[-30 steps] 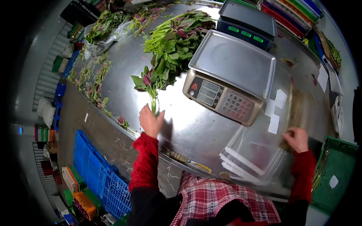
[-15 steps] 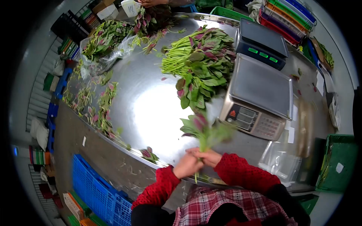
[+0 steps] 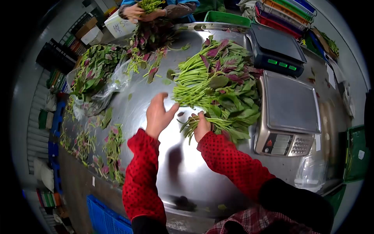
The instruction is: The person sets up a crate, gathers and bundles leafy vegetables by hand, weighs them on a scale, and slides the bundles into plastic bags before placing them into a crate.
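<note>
My right hand (image 3: 202, 127) is closed around the stems of a small bunch of leafy greens (image 3: 228, 125), low over the metal table (image 3: 156, 171). Just beyond it lies a large pile of green and purple leaves (image 3: 230, 74), its pale stems pointing left. My left hand (image 3: 159, 115) is left of the bunch, thumb and fingers apart, with nothing in it. To the right of the pile stands a silver scale (image 3: 290, 103) with a bare tray.
Across the table a person's hands (image 3: 144, 13) hold greens. Leaves in a plastic bag (image 3: 91, 105) and loose scraps (image 3: 113, 152) lie at left. A dark scale (image 3: 278, 48), clear bags (image 3: 311, 171) and a green crate (image 3: 356, 154) are at right.
The bunch has moved from near the front edge to beside the large pile, in my right hand. My left hand has let go and opened. The view has shifted, showing more of the other person.
</note>
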A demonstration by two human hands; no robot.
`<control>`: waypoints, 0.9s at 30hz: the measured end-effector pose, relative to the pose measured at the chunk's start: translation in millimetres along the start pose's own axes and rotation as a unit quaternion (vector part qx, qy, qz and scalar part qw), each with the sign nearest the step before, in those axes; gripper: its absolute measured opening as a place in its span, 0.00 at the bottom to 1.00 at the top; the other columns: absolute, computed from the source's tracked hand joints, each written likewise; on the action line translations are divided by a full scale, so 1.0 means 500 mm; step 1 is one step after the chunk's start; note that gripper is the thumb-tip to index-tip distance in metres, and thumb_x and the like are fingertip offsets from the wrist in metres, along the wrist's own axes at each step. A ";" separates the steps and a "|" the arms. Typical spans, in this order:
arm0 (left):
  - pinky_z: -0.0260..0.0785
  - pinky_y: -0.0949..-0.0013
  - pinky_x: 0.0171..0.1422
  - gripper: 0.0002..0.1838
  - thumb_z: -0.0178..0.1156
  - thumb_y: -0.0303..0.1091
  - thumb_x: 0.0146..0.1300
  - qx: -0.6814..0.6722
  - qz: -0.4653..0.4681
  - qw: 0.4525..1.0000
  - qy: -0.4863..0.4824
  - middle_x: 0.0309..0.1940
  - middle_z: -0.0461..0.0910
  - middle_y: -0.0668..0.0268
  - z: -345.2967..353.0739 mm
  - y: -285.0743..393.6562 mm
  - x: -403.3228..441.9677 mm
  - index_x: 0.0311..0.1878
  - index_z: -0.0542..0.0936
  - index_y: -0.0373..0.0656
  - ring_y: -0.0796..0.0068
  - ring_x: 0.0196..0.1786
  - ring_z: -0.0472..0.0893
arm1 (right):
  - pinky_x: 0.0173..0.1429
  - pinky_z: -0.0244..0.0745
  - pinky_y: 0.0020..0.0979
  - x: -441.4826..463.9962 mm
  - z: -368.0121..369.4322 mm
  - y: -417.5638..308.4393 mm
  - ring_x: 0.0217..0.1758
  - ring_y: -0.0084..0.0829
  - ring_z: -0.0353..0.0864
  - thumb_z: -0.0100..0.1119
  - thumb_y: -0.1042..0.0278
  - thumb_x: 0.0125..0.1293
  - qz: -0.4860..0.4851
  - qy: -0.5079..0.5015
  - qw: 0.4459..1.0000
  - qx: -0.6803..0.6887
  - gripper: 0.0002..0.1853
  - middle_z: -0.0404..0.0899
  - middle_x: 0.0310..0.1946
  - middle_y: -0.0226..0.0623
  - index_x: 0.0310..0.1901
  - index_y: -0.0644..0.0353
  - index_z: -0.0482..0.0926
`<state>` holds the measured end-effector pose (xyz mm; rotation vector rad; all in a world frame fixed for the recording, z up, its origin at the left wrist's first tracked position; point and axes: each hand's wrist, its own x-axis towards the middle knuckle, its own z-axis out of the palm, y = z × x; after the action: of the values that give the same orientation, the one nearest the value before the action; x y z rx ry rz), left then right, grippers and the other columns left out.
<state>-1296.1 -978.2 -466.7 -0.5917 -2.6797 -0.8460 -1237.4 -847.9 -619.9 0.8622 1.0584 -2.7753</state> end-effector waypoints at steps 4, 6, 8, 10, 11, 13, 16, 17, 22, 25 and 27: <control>0.66 0.55 0.64 0.42 0.70 0.45 0.46 0.019 0.038 0.997 -0.059 0.56 0.74 0.44 0.130 -0.034 0.229 0.62 0.68 0.33 0.46 0.60 0.72 | 0.47 0.75 0.33 0.066 0.001 -0.022 0.45 0.34 0.79 0.51 0.63 0.73 -0.023 0.077 0.992 0.093 0.15 0.77 0.44 0.38 0.53 0.63 0.73; 0.60 0.57 0.71 0.53 0.76 0.45 0.39 0.047 0.070 0.989 -0.119 0.64 0.68 0.45 0.216 -0.070 0.334 0.67 0.62 0.32 0.47 0.67 0.67 | 0.49 0.74 0.34 0.053 0.002 -0.044 0.47 0.33 0.79 0.52 0.65 0.71 -0.054 0.068 0.992 0.088 0.14 0.77 0.47 0.38 0.53 0.63 0.74; 0.57 0.58 0.74 0.61 0.79 0.46 0.35 0.097 0.079 0.974 -0.189 0.69 0.63 0.46 0.291 -0.107 0.420 0.71 0.56 0.33 0.48 0.71 0.62 | 0.57 0.71 0.33 0.042 0.014 -0.052 0.53 0.32 0.77 0.54 0.65 0.70 -0.076 0.087 0.991 0.061 0.17 0.77 0.52 0.37 0.57 0.64 0.74; 0.57 0.61 0.75 0.66 0.79 0.44 0.33 0.125 0.030 0.947 -0.295 0.69 0.64 0.47 0.325 -0.109 0.469 0.75 0.50 0.36 0.51 0.72 0.62 | 0.63 0.66 0.31 0.042 0.014 -0.063 0.58 0.30 0.73 0.56 0.63 0.70 -0.129 0.101 0.987 -0.003 0.21 0.75 0.57 0.35 0.61 0.65 0.72; 0.61 0.63 0.72 0.61 0.78 0.43 0.34 0.052 -0.041 0.920 -0.386 0.65 0.69 0.47 0.317 -0.101 0.485 0.72 0.56 0.35 0.52 0.68 0.68 | 0.63 0.66 0.31 0.047 0.016 -0.070 0.58 0.30 0.73 0.56 0.63 0.70 -0.140 0.104 0.985 -0.013 0.22 0.76 0.57 0.35 0.61 0.65 0.72; 0.65 0.63 0.68 0.53 0.77 0.41 0.35 0.018 0.010 0.919 -0.394 0.58 0.75 0.47 0.310 -0.099 0.484 0.68 0.63 0.34 0.53 0.62 0.74 | 0.63 0.66 0.31 0.052 0.018 -0.084 0.58 0.31 0.74 0.56 0.62 0.70 -0.160 0.109 0.981 -0.025 0.22 0.76 0.56 0.36 0.60 0.66 0.72; 0.68 0.59 0.62 0.39 0.72 0.44 0.41 0.017 -0.027 0.925 -0.379 0.47 0.81 0.46 0.313 -0.106 0.409 0.57 0.72 0.35 0.51 0.54 0.79 | 0.63 0.66 0.32 0.055 0.027 -0.102 0.57 0.31 0.74 0.56 0.60 0.70 -0.190 0.100 0.976 -0.036 0.22 0.77 0.56 0.36 0.60 0.66 0.72; 0.68 0.59 0.61 0.36 0.70 0.45 0.43 0.005 -0.040 0.923 -0.383 0.46 0.81 0.46 0.299 -0.101 0.370 0.55 0.74 0.34 0.51 0.53 0.80 | 0.63 0.66 0.32 0.053 0.031 -0.107 0.56 0.31 0.75 0.56 0.59 0.70 -0.195 0.095 0.976 -0.038 0.23 0.77 0.56 0.36 0.60 0.66 0.73; 0.74 0.54 0.49 0.30 0.70 0.45 0.46 -0.032 -0.159 0.959 -0.230 0.36 0.83 0.45 0.238 -0.044 0.065 0.48 0.75 0.34 0.45 0.41 0.83 | 0.62 0.67 0.31 -0.068 0.020 -0.173 0.55 0.26 0.75 0.62 0.63 0.67 -0.134 -0.022 0.990 -0.046 0.23 0.77 0.54 0.35 0.59 0.66 0.73; 0.74 0.54 0.50 0.27 0.71 0.43 0.49 -0.070 -0.330 0.932 -0.133 0.36 0.84 0.47 0.190 0.047 -0.163 0.46 0.75 0.34 0.45 0.43 0.83 | 0.56 0.73 0.27 -0.184 -0.047 -0.161 0.48 0.22 0.78 0.66 0.74 0.62 -0.043 -0.104 0.990 -0.083 0.19 0.81 0.47 0.31 0.54 0.66 0.76; 0.74 0.56 0.50 0.26 0.72 0.39 0.48 -0.131 -0.378 0.915 -0.044 0.37 0.84 0.48 0.172 0.114 -0.311 0.46 0.76 0.34 0.48 0.42 0.84 | 0.55 0.73 0.27 -0.264 -0.085 -0.166 0.49 0.23 0.79 0.67 0.75 0.60 0.008 -0.107 0.989 -0.098 0.20 0.81 0.47 0.31 0.54 0.66 0.76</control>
<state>-1144.6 -931.2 -564.4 0.4316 -2.9029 -1.4006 -1124.7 -777.3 -527.8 0.5350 1.2494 -2.6194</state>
